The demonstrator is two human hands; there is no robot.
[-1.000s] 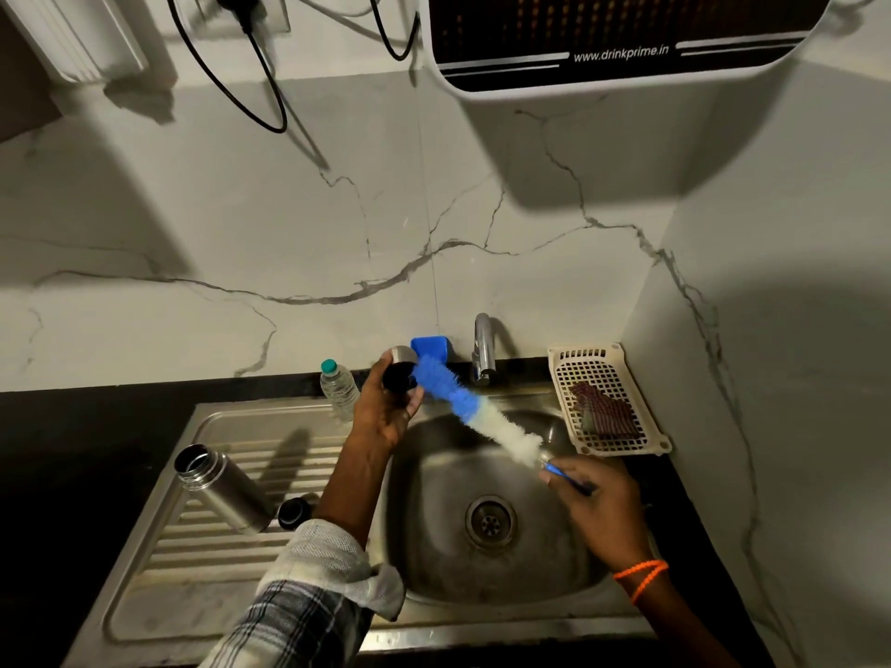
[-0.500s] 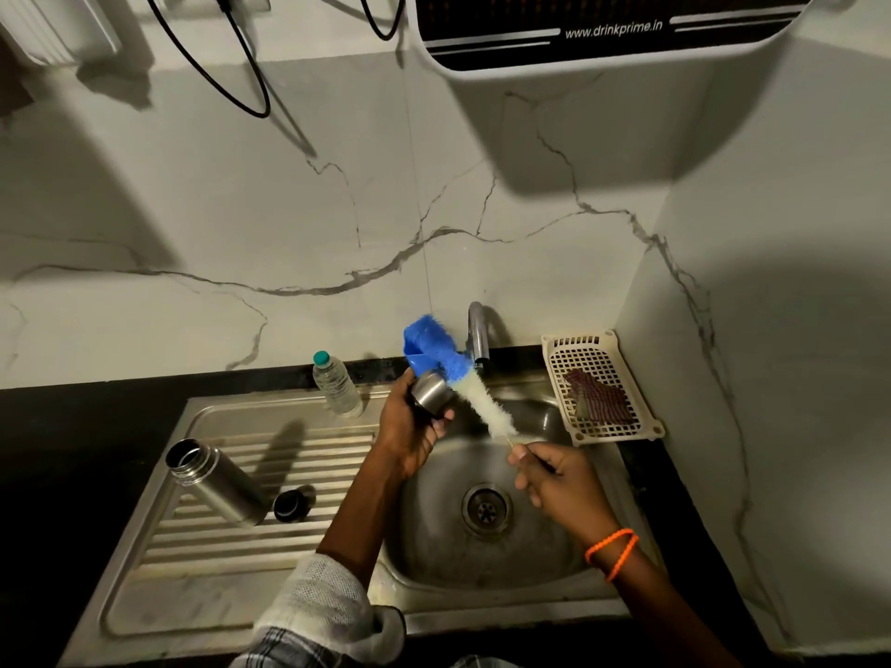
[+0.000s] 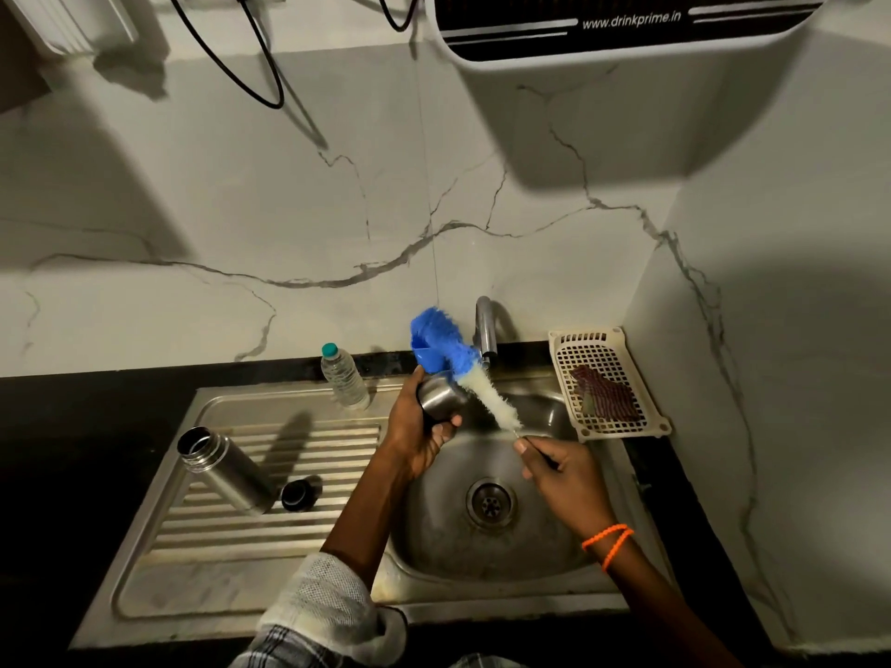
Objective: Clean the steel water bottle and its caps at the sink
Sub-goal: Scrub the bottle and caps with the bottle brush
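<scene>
My left hand (image 3: 417, 429) grips a steel cap (image 3: 441, 400) over the back of the sink basin (image 3: 487, 547). My right hand (image 3: 561, 477) holds the thin handle of a bottle brush (image 3: 463, 373) with blue and white bristles; the bristles lie against the cap's far side and stick out past it. The open steel water bottle (image 3: 224, 472) stands tilted on the ribbed drainboard (image 3: 299, 527) at the left. A small black cap (image 3: 298, 494) sits just right of the bottle.
A steel tap (image 3: 484, 330) curves over the basin's back edge. A small plastic water bottle (image 3: 343, 376) stands at the back rim. A white plastic basket (image 3: 605, 383) with a reddish scrubber lies right of the basin. A blue cup (image 3: 426, 356) sits behind the brush.
The brush has slid up and away past the cap, so more blue bristle shows beyond it. My right hand has moved closer to my left hand. The cap has turned in my left hand.
</scene>
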